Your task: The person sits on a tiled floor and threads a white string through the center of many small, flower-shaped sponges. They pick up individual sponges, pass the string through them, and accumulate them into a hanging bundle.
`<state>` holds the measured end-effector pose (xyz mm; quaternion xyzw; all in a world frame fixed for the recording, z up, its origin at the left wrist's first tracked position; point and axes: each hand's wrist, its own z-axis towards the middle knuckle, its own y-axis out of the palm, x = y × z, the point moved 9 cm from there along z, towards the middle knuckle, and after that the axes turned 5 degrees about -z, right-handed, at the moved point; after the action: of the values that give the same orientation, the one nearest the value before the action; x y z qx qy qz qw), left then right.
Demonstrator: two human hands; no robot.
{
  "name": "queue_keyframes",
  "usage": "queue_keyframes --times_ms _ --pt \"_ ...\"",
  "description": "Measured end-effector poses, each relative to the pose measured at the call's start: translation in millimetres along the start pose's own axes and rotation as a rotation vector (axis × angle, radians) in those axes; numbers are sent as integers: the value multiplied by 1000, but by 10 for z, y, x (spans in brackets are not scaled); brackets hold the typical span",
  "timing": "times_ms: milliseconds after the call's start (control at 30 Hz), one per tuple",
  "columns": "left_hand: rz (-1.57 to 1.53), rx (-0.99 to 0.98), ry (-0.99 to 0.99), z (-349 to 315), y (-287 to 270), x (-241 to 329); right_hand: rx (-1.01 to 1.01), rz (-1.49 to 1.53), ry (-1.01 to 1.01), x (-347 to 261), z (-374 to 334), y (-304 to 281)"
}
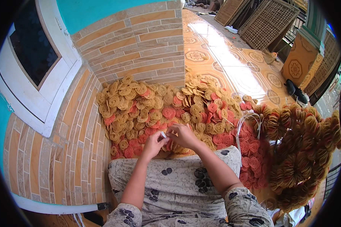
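My left hand and my right hand meet in front of my lap, fingers bent into pinches. Between them, at the left fingertips, shows a small white piece, too small to name. Whatever the right fingers pinch is hidden. Just beyond and below the hands spreads a heap of coiled, rosette-shaped pieces, tan ones mostly at the back and pink ones toward the front and right. A thin white cord loops over the heap to the right of my hands.
Thick bundles of strung tan and reddish rosettes stand at the right. A brick-patterned tiled wall and a white door border the left. Dark shoes lie on the patterned floor; woven racks lean farther back.
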<state>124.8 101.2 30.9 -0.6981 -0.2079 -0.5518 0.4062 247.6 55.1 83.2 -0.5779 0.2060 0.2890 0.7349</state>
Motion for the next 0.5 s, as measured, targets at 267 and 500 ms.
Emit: queue_keyframes --times_ms 267,500 --pt "-394 82 -102 -37 -201 -153 -121 -3 -129 -5 -33 219" --pt "374 456 591 -333 -170 459 -140 248 90 209 38 347"
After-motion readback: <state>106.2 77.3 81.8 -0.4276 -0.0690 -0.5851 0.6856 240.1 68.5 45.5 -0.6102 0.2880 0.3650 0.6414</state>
